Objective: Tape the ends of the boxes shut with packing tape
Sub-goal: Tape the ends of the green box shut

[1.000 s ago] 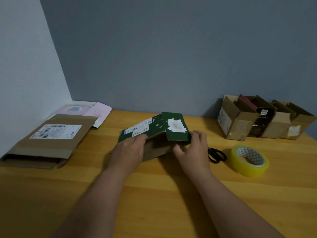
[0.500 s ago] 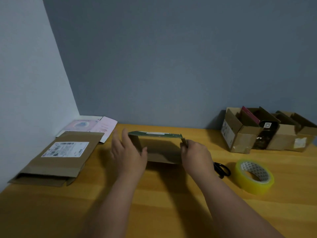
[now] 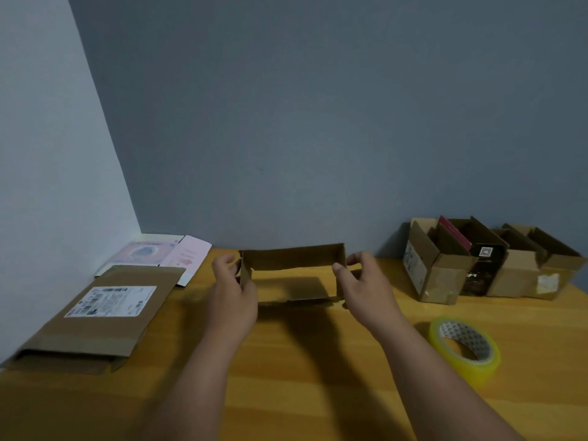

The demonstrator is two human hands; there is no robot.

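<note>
A small cardboard box [image 3: 292, 261] stands on the wooden table [image 3: 318, 377] near its far middle, its open side turned toward me so the brown inside shows. My left hand [image 3: 234, 291] grips its left wall, fingers curled round the edge. My right hand [image 3: 366, 281] pinches the right wall and a side flap. A roll of yellowish packing tape [image 3: 464, 348] lies flat on the table to the right, apart from both hands.
A flattened brown mailer box with a white label [image 3: 95, 313] lies at the left, with pink and white flat packaging [image 3: 165, 253] behind it. Several open cardboard boxes [image 3: 477, 262] stand in a row at the far right against the wall.
The box has been turned from green side up to its open side facing me. Both hands shifted to its end walls. The camera tilted up; the scissors are hidden now.
</note>
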